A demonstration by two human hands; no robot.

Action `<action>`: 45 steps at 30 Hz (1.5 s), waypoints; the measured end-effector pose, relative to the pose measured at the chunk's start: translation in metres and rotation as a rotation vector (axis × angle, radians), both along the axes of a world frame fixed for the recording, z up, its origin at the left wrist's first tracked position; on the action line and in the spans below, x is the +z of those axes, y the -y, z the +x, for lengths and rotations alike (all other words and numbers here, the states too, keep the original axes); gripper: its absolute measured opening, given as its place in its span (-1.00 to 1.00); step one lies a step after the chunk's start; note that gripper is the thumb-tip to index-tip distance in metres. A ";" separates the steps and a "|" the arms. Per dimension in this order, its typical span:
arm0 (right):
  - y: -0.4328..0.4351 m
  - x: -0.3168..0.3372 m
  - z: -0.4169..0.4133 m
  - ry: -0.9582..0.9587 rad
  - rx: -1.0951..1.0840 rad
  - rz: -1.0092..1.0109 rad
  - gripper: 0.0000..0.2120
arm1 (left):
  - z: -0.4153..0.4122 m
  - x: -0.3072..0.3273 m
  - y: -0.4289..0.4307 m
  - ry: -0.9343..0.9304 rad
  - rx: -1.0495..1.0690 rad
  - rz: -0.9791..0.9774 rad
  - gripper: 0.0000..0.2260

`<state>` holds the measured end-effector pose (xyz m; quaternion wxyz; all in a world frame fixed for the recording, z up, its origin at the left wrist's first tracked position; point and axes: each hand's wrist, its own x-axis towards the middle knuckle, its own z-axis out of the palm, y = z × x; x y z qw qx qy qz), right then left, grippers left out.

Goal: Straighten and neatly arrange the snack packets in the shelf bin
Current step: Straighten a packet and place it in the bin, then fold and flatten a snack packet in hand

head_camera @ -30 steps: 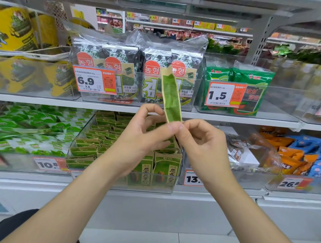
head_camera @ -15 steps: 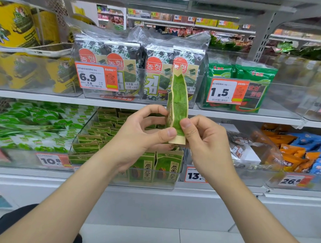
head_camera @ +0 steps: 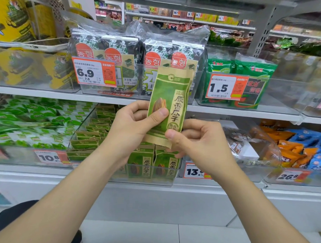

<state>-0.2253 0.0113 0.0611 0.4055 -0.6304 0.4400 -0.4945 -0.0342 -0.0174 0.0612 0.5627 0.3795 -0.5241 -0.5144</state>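
Sunflower-seed packet (head_camera: pixel 168 107) upright | left hand (head_camera: pixel 136 124) grips 9 o'clock edge | right hand (head_camera: pixel 197 140) pinches bottom | shelf bin (head_camera: pixel 145 180) 6 o'clock

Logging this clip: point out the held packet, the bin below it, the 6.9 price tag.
packet (head_camera: pixel 168 101), head view, printed front
bin (head_camera: pixel 139 180), head view, front wall
price tag (head_camera: pixel 93 71), head view, centre

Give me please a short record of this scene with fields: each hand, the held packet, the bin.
Bin: clear, on the lower shelf, rows of matching packets inside
Held packet: green seed packet, upright, front toward the camera, above the bin
Left hand: grips its middle, thumb on the front
Right hand: pinches its lower edge
Task state: held packet not yet in the bin
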 end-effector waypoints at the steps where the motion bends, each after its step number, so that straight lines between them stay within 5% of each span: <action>1: 0.002 -0.002 0.001 -0.033 -0.014 0.028 -0.75 | 0.000 -0.001 0.001 0.006 0.016 0.001 -0.61; 7: 0.006 -0.005 -0.005 -0.158 0.082 0.224 -0.72 | 0.001 -0.006 0.003 0.014 0.016 -0.045 -0.70; 12: 0.003 -0.005 0.004 0.220 -0.062 0.131 -0.72 | -0.001 -0.004 -0.002 0.031 -0.055 0.040 -0.74; 18: 0.016 -0.017 0.006 0.052 -0.325 -0.052 -0.43 | -0.009 -0.004 -0.007 -0.155 -0.324 0.142 -0.66; 23: 0.014 -0.016 0.005 0.265 -0.345 -0.059 -0.88 | -0.010 -0.006 -0.006 -0.121 -0.249 0.103 -0.78; 28: 0.004 -0.007 0.011 0.233 -0.174 -0.025 -0.56 | -0.015 -0.008 -0.007 -0.068 -0.115 0.023 -0.74; 33: 0.004 -0.007 0.013 0.355 -0.133 0.064 -0.84 | -0.012 -0.005 -0.009 -0.029 -0.176 0.054 -0.80; 36: 0.005 -0.008 0.012 0.404 -0.104 0.143 -0.84 | -0.012 -0.006 -0.009 -0.008 -0.157 0.075 -0.72; 42: 0.004 -0.006 0.011 0.282 -0.070 0.028 -0.61 | -0.010 -0.002 -0.009 -0.081 -0.103 0.054 -0.81; 45: 0.004 -0.003 0.002 0.040 -0.041 -0.021 -0.62 | -0.009 0.001 -0.006 -0.235 -0.034 0.059 -0.87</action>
